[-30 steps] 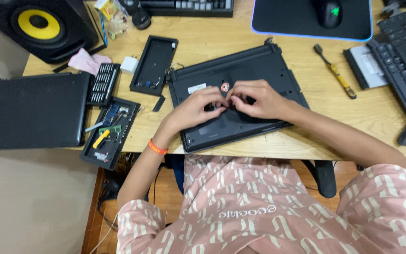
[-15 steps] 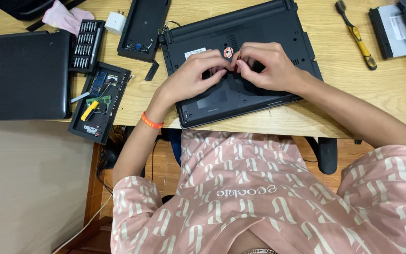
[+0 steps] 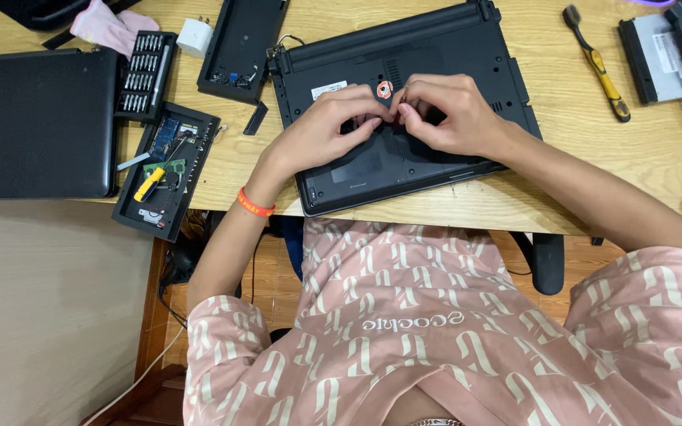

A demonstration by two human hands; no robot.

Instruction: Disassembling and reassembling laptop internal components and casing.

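Laptop: a black plastic laptop turned underside up (image 3: pixel 436 59) lies on the pale wooden desk (image 3: pixel 562 150), tilted a little, its near edge close to the desk's front edge, right in front of the person.
Left hand: the left hand (image 3: pixel 327 126) rests on the middle of the laptop's base, fingers curled and their tips pinched together at a spot just below a small round red-and-white sticker (image 3: pixel 384 89); what is pinched is too small to make out. An orange wristband (image 3: pixel 255 205) sits on that wrist.
Right hand: the right hand (image 3: pixel 447 114) lies just beside it, fingertips meeting those of the left at the same spot, bent tight in a pinch; whether it grips anything cannot be told.
In the way: both hands cover the centre of the base, hiding the part being worked on.
Left of the laptop: a detached black cover panel (image 3: pixel 242 47), a white power adapter (image 3: pixel 195 35), a black rack of screwdriver bits (image 3: pixel 144 71), and an open black tray with a yellow-handled tool and small green boards (image 3: pixel 167 170); further left, a closed black laptop (image 3: pixel 37 122).
Right of the laptop: a yellow-and-black-handled brush (image 3: pixel 597 63), well apart from the hands, and a grey flat drive (image 3: pixel 653 55).
Far back left: a pink cloth (image 3: pixel 108 24).
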